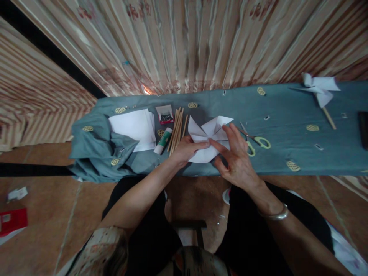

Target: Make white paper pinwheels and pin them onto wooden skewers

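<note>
A white paper pinwheel (205, 153) with its blades folded in toward the middle is between my two hands, just above the near side of the cloth-covered table. My left hand (186, 150) grips its left side, the thumb lying on top and reaching the centre. On the right, my right hand (238, 157) has its fingers spread; the index fingertip presses by the centre and another fingertip touches the upper right blade. Scissors (260, 141) with light green handles lie beside my right hand. Several thin wooden sticks (176, 128) lie just left of the pinwheel.
A glue stick (163, 141), a small open box of dark little pieces (166, 117) and a stack of white paper (133, 126) lie to the left. Another paper pinwheel on a stick (322, 90) rests at the far right. A pleated curtain (195, 46) hangs behind the table.
</note>
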`<state>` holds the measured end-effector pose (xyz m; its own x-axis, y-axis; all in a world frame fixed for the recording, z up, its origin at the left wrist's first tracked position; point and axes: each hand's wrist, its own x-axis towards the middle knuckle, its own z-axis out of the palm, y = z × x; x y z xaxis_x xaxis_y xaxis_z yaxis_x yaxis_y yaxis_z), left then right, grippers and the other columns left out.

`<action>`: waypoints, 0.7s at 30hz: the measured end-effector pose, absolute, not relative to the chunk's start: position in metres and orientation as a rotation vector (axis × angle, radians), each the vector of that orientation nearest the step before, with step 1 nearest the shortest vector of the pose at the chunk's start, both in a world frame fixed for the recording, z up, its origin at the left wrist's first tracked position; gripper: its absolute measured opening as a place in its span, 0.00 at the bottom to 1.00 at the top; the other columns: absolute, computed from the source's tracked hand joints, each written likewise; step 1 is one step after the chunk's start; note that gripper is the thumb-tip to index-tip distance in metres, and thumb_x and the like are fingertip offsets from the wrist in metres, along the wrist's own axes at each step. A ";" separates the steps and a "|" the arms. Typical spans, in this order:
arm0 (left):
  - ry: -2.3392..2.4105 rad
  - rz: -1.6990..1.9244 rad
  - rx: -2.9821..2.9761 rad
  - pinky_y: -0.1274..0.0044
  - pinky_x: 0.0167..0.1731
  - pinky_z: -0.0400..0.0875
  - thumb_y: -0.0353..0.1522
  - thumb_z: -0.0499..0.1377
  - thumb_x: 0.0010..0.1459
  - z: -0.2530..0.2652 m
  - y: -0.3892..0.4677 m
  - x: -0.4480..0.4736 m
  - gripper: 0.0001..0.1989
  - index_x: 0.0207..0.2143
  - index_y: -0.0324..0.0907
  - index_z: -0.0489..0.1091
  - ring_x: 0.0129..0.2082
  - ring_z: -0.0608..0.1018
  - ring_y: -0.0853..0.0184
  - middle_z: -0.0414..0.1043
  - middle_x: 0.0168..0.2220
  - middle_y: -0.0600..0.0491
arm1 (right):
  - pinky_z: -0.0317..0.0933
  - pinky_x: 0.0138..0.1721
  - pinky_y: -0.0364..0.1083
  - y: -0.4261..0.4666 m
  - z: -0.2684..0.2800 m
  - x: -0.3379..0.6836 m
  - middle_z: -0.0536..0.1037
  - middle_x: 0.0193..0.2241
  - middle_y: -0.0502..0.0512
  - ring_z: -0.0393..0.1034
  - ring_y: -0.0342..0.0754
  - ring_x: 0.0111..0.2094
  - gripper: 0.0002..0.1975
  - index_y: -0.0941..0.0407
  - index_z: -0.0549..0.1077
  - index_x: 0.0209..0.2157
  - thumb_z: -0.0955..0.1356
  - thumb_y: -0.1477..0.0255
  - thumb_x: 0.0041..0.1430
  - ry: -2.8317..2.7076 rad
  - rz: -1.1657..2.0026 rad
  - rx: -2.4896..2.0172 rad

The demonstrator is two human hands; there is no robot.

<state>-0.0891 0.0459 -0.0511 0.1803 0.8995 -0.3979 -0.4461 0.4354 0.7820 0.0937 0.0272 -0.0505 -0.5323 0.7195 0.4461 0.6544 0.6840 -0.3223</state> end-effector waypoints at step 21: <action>0.999 1.097 0.545 0.75 0.34 0.71 0.30 0.71 0.36 -0.054 0.041 -0.084 0.16 0.32 0.36 0.77 0.30 0.79 0.65 0.80 0.30 0.49 | 0.43 0.65 0.70 0.026 -0.045 0.094 0.43 0.72 0.46 0.37 0.63 0.71 0.29 0.44 0.64 0.62 0.62 0.74 0.60 -2.296 0.372 -1.046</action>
<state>-0.0843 0.0410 -0.0541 0.1102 0.9141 -0.3902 -0.4743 0.3934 0.7876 0.0942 0.0260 -0.0448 -0.5222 0.7569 0.3929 0.5943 0.6534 -0.4690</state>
